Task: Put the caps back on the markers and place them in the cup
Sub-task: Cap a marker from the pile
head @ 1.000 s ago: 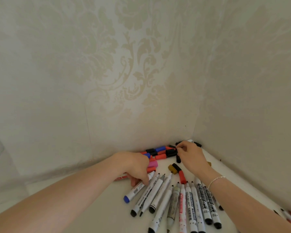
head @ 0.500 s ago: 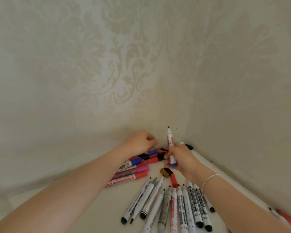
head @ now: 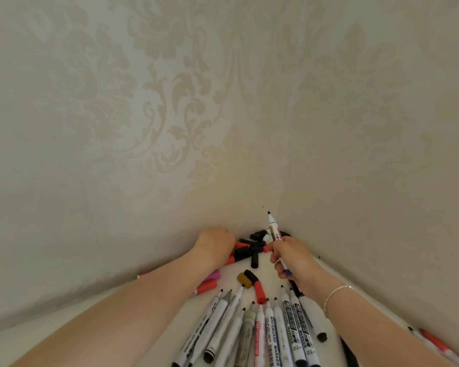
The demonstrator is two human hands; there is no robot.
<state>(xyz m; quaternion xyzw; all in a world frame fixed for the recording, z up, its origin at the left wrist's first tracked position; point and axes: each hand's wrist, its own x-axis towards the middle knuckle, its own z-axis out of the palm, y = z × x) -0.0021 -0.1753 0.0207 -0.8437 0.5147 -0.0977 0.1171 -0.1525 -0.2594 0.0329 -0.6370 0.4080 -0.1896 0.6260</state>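
Note:
My right hand (head: 289,256) holds an uncapped white marker (head: 273,229) upright, its dark tip pointing up and its blue end below my fingers. My left hand (head: 214,243) is curled over a pile of loose black and red caps (head: 251,250) in the corner; whether it grips one is hidden. Several uncapped white markers (head: 265,329) lie fanned on the white table in front of me. A gold cap (head: 243,280) and a black-and-red marker (head: 256,286) lie between the pile and the fan. No cup is in view.
Two patterned walls meet in a corner (head: 276,202) right behind the caps. Pink and red capped markers (head: 210,283) lie partly under my left forearm. More markers (head: 435,343) lie at the right edge along the wall.
My right hand picked up a white marker and now holds it upright. My left hand moved from the near markers up to the cap pile. The view tilted upward.

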